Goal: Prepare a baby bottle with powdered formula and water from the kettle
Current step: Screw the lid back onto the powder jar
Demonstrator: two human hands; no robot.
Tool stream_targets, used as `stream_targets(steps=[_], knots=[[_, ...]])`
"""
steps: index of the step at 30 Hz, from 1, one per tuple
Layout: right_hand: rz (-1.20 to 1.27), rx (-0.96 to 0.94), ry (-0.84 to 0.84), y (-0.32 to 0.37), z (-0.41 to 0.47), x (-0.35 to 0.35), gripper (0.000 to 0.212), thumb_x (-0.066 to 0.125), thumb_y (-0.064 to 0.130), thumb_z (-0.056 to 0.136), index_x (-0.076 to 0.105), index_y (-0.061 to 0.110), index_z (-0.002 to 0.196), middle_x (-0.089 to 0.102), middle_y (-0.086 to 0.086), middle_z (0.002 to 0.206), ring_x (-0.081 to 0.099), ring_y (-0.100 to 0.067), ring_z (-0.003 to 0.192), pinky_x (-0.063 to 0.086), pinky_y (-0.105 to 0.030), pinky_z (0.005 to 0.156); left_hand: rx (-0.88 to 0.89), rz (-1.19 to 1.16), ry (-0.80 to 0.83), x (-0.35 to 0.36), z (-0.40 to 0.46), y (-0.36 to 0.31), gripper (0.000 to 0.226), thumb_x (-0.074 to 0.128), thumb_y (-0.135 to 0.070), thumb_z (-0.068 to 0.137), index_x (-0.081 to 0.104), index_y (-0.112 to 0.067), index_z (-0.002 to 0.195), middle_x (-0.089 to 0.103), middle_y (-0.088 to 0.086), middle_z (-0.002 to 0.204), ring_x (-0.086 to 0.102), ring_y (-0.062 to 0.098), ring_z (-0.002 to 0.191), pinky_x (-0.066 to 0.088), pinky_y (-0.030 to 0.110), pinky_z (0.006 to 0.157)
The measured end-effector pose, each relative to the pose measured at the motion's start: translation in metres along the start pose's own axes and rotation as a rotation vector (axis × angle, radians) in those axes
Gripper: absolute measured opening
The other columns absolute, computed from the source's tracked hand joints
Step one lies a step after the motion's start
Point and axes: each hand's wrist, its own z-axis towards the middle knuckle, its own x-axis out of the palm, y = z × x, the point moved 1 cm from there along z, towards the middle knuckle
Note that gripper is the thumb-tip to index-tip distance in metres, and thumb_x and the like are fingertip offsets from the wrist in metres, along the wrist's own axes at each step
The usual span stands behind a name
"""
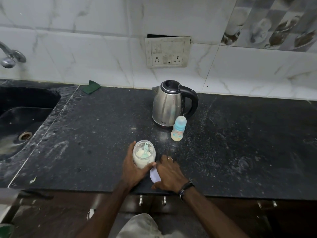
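A clear jar of white formula powder (143, 156) stands uncapped near the counter's front edge, a pale green scoop (145, 149) resting inside. My left hand (133, 169) is wrapped around the jar. My right hand (169, 174) lies over the jar's white lid (154, 175), which rests flat on the counter just right of the jar. A small baby bottle (178, 128) with a blue collar and clear cap stands upright farther back. Behind it sits a steel electric kettle (169, 103) with a black handle, its lid down.
The black granite counter (85, 134) is dusted with white specks. A dark sink (20, 117) and a tap (10, 57) lie at the left. A green cloth (91, 86) rests by the wall. A socket panel (168, 52) hangs above the kettle.
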Motion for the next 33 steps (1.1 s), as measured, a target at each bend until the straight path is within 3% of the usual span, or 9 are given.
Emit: stream_targets(steps=[4, 9, 14, 17, 20, 23, 26, 29, 33], knots=[[0.051, 0.056, -0.013, -0.011, 0.003, -0.001, 0.071, 0.073, 0.051, 0.071, 0.05, 0.012, 0.126, 0.045, -0.015, 0.128, 0.048, -0.035, 0.113, 0.05, -0.043, 0.088, 0.009, 0.02, -0.038, 0.0, -0.005, -0.001, 0.097, 0.093, -0.039, 0.058, 0.049, -0.013, 0.14, 0.06, 0.0, 0.137, 0.058, 0.015, 0.127, 0.047, 0.047, 0.108], [0.266, 0.222, -0.165, -0.034, 0.007, -0.016, 0.081, 0.06, 0.065, 0.078, 0.032, 0.03, 0.145, 0.034, -0.017, 0.131, 0.044, -0.038, 0.116, 0.047, -0.042, 0.092, 0.027, 0.051, -0.037, 0.001, -0.011, 0.003, 0.096, 0.097, -0.027, 0.058, 0.05, -0.011, 0.14, 0.061, 0.001, 0.136, 0.058, 0.014, 0.127, 0.047, 0.041, 0.109], [0.547, 0.249, -0.5, -0.04, 0.011, -0.04, 0.067, 0.067, 0.06, 0.076, 0.048, 0.026, 0.13, 0.042, -0.009, 0.119, 0.048, -0.027, 0.105, 0.046, -0.037, 0.09, 0.045, 0.037, -0.013, 0.001, -0.017, -0.003, 0.091, 0.093, -0.042, 0.059, 0.052, -0.021, 0.137, 0.061, -0.013, 0.131, 0.057, 0.0, 0.122, 0.045, 0.017, 0.104], [0.729, 0.178, -0.662, -0.034, 0.012, -0.049, 0.056, 0.075, 0.051, 0.073, 0.046, 0.021, 0.11, 0.05, 0.002, 0.106, 0.05, -0.014, 0.094, 0.041, -0.025, 0.078, 0.04, 0.035, 0.009, 0.001, -0.018, -0.003, 0.093, 0.092, -0.045, 0.059, 0.05, -0.022, 0.139, 0.06, -0.016, 0.133, 0.056, 0.0, 0.123, 0.044, 0.014, 0.103], [0.769, 0.053, -0.65, -0.025, 0.012, -0.051, 0.048, 0.081, 0.042, 0.073, 0.043, 0.02, 0.094, 0.052, 0.002, 0.097, 0.05, -0.012, 0.087, 0.038, -0.022, 0.071, 0.042, 0.035, 0.017, 0.0, -0.018, -0.002, 0.095, 0.094, -0.045, 0.058, 0.05, -0.024, 0.14, 0.06, -0.017, 0.134, 0.057, 0.002, 0.124, 0.046, 0.015, 0.103], [0.741, -0.082, -0.552, -0.016, 0.011, -0.048, 0.041, 0.083, 0.037, 0.071, 0.048, 0.018, 0.083, 0.056, -0.002, 0.106, 0.054, -0.015, 0.097, 0.045, -0.028, 0.077, 0.028, 0.015, 0.011, 0.0, -0.019, 0.0, 0.094, 0.092, -0.047, 0.058, 0.049, -0.029, 0.139, 0.06, -0.018, 0.135, 0.057, 0.0, 0.124, 0.047, 0.017, 0.103], [0.682, -0.125, -0.456, -0.008, 0.011, -0.047, 0.037, 0.083, 0.037, 0.069, 0.052, 0.02, 0.079, 0.058, -0.001, 0.114, 0.054, -0.017, 0.103, 0.046, -0.032, 0.082, 0.002, 0.012, 0.006, 0.0, -0.019, 0.004, 0.097, 0.088, -0.047, 0.058, 0.049, -0.019, 0.142, 0.06, -0.002, 0.139, 0.058, 0.01, 0.127, 0.05, 0.037, 0.107], [0.638, -0.16, -0.425, -0.004, 0.011, -0.054, 0.037, 0.082, 0.036, 0.069, 0.054, 0.019, 0.087, 0.057, -0.001, 0.115, 0.053, -0.018, 0.104, 0.045, -0.035, 0.087, 0.0, 0.028, 0.013, -0.001, -0.018, 0.009, 0.099, 0.088, -0.042, 0.059, 0.048, -0.01, 0.144, 0.06, 0.003, 0.14, 0.058, 0.016, 0.128, 0.05, 0.046, 0.106], [0.509, -0.199, -0.332, 0.002, 0.013, -0.065, 0.057, 0.078, 0.038, 0.071, 0.052, 0.02, 0.119, 0.053, -0.002, 0.123, 0.05, -0.021, 0.111, 0.044, -0.041, 0.094, -0.013, 0.037, 0.009, 0.0, -0.017, 0.013, 0.097, 0.089, -0.038, 0.058, 0.049, -0.013, 0.143, 0.063, 0.002, 0.137, 0.06, 0.015, 0.125, 0.051, 0.045, 0.104]])
